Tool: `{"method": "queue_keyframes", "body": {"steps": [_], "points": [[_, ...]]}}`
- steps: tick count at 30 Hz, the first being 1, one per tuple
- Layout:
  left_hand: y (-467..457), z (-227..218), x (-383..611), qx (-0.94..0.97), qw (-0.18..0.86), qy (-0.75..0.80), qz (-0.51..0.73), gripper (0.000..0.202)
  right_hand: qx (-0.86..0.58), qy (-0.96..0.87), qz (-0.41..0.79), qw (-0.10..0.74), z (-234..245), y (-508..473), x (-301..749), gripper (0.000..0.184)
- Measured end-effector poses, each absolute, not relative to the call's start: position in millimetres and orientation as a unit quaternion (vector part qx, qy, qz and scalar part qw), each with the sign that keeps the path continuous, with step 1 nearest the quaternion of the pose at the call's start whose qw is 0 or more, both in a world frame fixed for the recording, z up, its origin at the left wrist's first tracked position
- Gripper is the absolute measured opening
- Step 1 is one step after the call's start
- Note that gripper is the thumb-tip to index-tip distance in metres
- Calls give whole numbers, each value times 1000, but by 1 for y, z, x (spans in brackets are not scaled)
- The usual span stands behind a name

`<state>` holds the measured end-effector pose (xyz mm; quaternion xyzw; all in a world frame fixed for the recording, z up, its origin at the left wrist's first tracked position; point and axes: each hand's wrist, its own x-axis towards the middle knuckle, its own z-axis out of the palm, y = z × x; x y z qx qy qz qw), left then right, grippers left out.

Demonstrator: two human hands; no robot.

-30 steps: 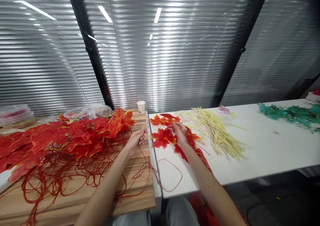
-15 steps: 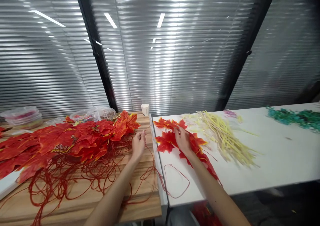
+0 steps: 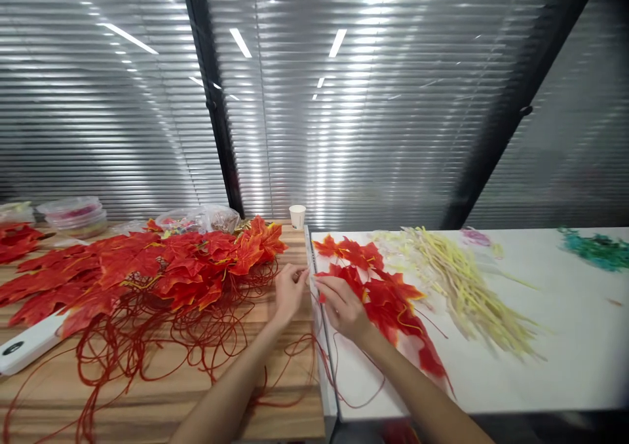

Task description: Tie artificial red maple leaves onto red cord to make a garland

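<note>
My left hand [image 3: 289, 291] is over the wooden table near the seam, thumb and forefinger pinched on a thin red cord, hard to see at the fingertips. Close to it, my right hand [image 3: 345, 305] is pinched too, its fingertips almost meeting the left ones; what lies between them is too small to make out. Red artificial maple leaves [image 3: 388, 300] with yellow edges lie on the white table under and beside the right hand, which partly covers one leaf. A loop of red cord [image 3: 361, 405] hangs across the seam below.
A heap of red maple leaves [image 3: 167, 260] with tangled red cords [image 3: 128, 352] spreads over the wooden table [image 3: 162, 411]. A white device [image 3: 32, 346], plastic tubs [image 3: 76, 216] and a paper cup [image 3: 297, 216] stand around. Yellow strands [image 3: 462, 280] and green foliage [image 3: 597, 247] are on the right.
My right hand has come off the upper leaves and moved left and down to the left hand. The left hand has shifted slightly right; the view has turned a little left.
</note>
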<state>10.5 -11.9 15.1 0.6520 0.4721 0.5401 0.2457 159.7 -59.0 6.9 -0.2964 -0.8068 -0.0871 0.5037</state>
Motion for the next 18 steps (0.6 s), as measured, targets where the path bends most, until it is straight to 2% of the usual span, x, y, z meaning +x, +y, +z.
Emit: {"method": "queue_keyframes", "body": {"steps": [5, 11, 15, 18], "points": [[-16, 13, 21, 665, 336, 429, 511, 7, -372, -809, 10, 455, 3, -48, 150, 46], [-15, 15, 20, 571, 498, 418, 501, 21, -379, -788, 75, 480, -2, -36, 161, 29], [-14, 13, 17, 565, 522, 416, 484, 24, -386, -746, 134, 526, -2, -34, 160, 17], [-14, 12, 17, 595, 489, 425, 477, 24, -394, -713, 200, 544, 0, -34, 159, 12]]}}
